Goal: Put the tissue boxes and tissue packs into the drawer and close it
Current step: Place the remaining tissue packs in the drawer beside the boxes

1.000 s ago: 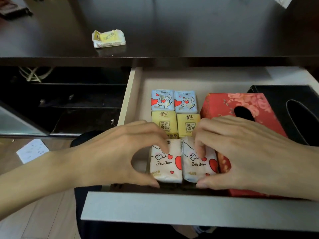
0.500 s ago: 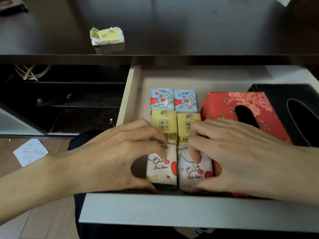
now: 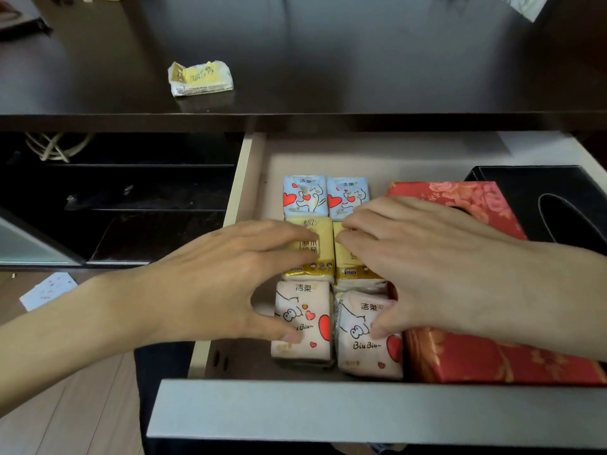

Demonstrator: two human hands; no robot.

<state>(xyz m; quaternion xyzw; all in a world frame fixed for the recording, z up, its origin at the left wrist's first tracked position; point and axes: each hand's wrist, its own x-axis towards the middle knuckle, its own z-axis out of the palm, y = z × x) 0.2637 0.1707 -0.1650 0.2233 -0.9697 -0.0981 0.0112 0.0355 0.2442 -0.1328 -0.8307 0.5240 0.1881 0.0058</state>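
An open drawer (image 3: pixel 244 178) fills the lower right of the frame, under a dark desk (image 3: pixel 328 77) that runs across the top. Inside it, six tissue packs sit in three rows of two: blue packs (image 3: pixel 305 195) at the back, yellow packs (image 3: pixel 312 247) in the middle, pink packs (image 3: pixel 302 320) nearest the front. Just right of them lies a red box (image 3: pixel 460 356), and a black box (image 3: pixel 542 198) sits beside that at the right edge. The left hand (image 3: pixel 213 284) reaches in from the lower left, fingers spread over the left yellow pack, thumb on the left pink pack. The right hand (image 3: pixel 437 267) comes from the right, fingers lying on the right yellow pack, thumb touching the right pink pack. One more yellow pack (image 3: pixel 200 78) lies alone on the desk, upper left.
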